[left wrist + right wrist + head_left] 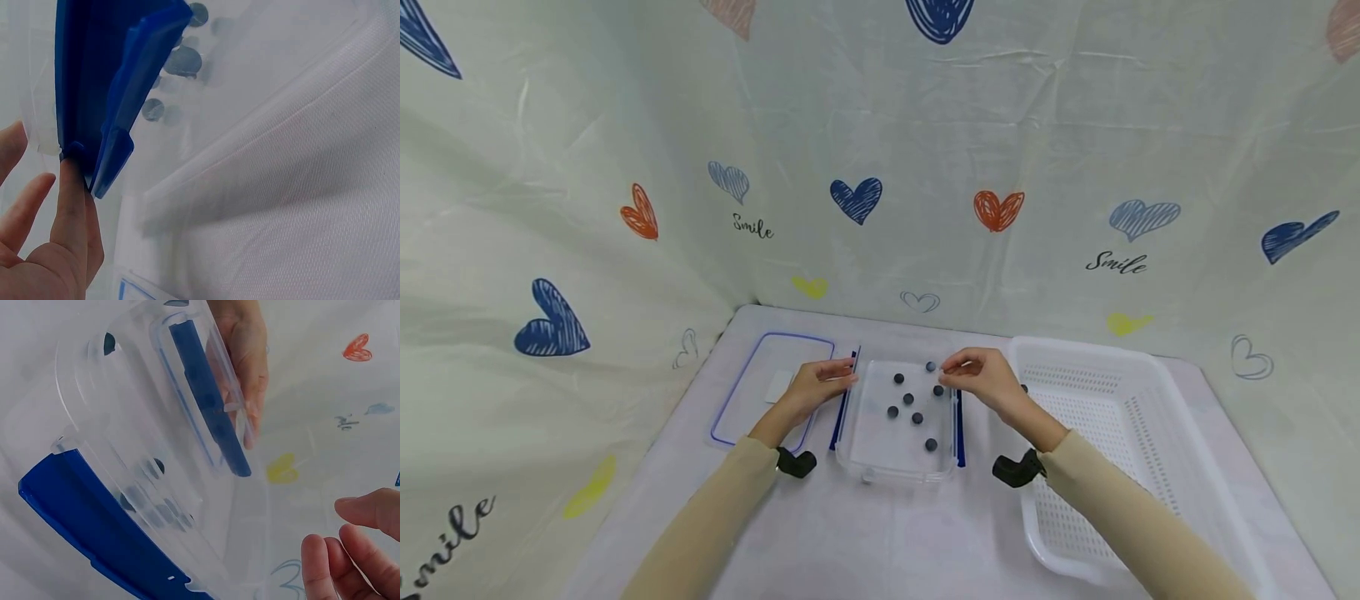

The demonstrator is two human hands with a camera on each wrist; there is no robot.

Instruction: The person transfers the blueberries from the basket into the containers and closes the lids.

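A clear plastic box (891, 462) with blue side latches stands on the table, with several small dark balls (917, 418) inside. My left hand (811, 389) is at the box's left side. Its fingers touch the end of the left blue latch (94, 81), which hangs folded outward. My right hand (981, 379) hovers over the box's far right corner, thumb and fingers apart with nothing visible between them. Below it, the right blue latch (94, 519) also hangs outward.
To the left lies a clear lid (741, 371) with a blue rim, partly behind the left forearm. A white perforated basket (1157, 400) stands at the right, under the right forearm. Another dark ball (1024, 388) shows beside the right wrist. A heart-patterned sheet (925, 250) hangs behind.
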